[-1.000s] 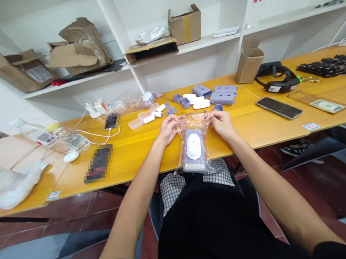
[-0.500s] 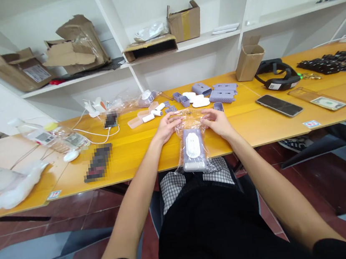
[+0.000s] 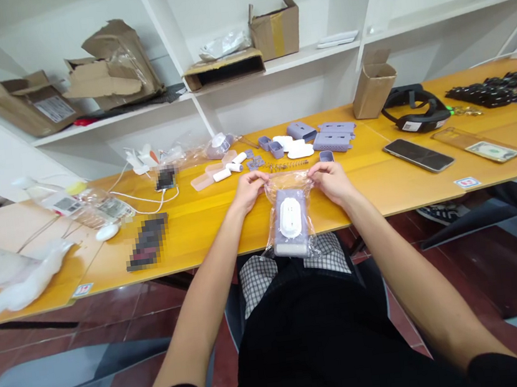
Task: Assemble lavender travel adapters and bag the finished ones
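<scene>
A clear plastic bag [image 3: 289, 181] is stretched between my two hands at the front edge of the table. Inside it lies a purple-grey case [image 3: 287, 241] with a white oval panel [image 3: 290, 217] on top. My left hand [image 3: 250, 190] pinches the left corner of the bag's upper edge. The right corner is pinched by the fingers of my right hand [image 3: 330, 182]. Just beyond the bag lie several small springs [image 3: 289, 164]. A small purple cup-like part [image 3: 325, 156] sits past my right hand, and white cylinders [image 3: 222, 175] lie beyond my left.
More purple housings [image 3: 331, 138] and white oval parts [image 3: 299, 149] are at the back of the wooden table [image 3: 375, 185]. A phone [image 3: 418, 155], a headset [image 3: 418, 112] and an open carton [image 3: 374, 87] stand right. Plastic bottles [image 3: 80, 199] and a pixelated dark object [image 3: 146, 242] are left.
My hands have moved apart, pulling the bag's upper edge out straight and flat. The springs behind it now show more plainly. The case stays in the bag.
</scene>
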A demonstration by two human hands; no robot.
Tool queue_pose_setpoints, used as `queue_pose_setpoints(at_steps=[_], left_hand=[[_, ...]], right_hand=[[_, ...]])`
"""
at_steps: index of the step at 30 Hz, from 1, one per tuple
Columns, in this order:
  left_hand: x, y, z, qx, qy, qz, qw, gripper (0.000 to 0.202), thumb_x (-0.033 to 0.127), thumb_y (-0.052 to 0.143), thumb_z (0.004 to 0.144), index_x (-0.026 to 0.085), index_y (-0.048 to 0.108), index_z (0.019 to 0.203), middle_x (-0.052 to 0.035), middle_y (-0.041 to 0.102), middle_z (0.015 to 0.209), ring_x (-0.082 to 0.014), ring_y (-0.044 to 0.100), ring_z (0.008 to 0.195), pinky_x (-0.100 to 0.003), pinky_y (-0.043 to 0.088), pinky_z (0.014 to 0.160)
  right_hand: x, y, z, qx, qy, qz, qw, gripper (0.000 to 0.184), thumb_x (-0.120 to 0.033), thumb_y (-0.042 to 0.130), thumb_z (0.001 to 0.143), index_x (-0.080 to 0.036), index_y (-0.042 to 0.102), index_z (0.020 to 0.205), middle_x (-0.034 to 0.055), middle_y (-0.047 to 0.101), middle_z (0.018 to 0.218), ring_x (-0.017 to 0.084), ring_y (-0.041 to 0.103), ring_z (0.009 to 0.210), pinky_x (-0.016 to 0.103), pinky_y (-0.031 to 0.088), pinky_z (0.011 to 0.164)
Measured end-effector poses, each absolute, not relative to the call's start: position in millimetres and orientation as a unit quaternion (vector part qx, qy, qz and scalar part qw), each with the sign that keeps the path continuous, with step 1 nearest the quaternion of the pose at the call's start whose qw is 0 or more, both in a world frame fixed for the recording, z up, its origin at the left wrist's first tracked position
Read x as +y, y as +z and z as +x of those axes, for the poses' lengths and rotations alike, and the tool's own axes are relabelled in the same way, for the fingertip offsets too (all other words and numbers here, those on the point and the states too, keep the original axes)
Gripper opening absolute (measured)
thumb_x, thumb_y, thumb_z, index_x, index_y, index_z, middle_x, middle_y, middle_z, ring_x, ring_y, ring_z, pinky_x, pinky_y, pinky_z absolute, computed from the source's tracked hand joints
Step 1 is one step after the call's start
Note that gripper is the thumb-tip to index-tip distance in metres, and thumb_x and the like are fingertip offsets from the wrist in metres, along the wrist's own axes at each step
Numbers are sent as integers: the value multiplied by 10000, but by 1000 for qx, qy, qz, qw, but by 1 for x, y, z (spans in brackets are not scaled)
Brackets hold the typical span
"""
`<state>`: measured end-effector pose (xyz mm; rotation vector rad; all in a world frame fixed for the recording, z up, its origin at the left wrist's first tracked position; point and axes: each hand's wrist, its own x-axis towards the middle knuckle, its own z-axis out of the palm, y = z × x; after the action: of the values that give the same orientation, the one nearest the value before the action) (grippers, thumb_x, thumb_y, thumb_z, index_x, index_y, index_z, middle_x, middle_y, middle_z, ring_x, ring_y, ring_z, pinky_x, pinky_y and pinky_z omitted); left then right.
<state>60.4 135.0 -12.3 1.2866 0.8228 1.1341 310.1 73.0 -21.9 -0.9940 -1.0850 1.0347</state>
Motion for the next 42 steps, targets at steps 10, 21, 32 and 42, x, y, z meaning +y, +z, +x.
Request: queue_pose_setpoints(at_steps=[10,21,32,42], left_hand=[[135,-13,51,346,419,636,547,202,224,759,784,174,570,733,-47,737,854,-140,679,702,-261,569,666],[143,-15,39,381,387,689,479,92,146,680,732,153,761,689,-51,726,689,-145,646,619,-258,529,648],[135,-10,41,356,372,672,532,389,289,998,613,147,770,893,-90,788,1008,-192,705,871,-399,571,916],[138,-11,39,375,385,692,482,317,228,973,637,164,789,886,-110,771,1043,-228,698,911,-482,572,979]], right_hand=[[72,-25,315,-587,390,-470,531,137,-198,627,745,-212,663,613,23,690,606,176,651,601,308,547,635],[68,-23,319,-648,378,-468,466,329,-427,672,915,-192,803,727,101,836,871,232,757,743,385,637,802],[71,-30,325,-641,371,-481,469,276,-454,951,680,-211,844,757,78,833,821,258,750,762,433,634,812],[72,-35,325,-691,263,-498,453,270,-239,869,749,-195,852,1015,98,771,1033,222,701,727,443,629,768]])
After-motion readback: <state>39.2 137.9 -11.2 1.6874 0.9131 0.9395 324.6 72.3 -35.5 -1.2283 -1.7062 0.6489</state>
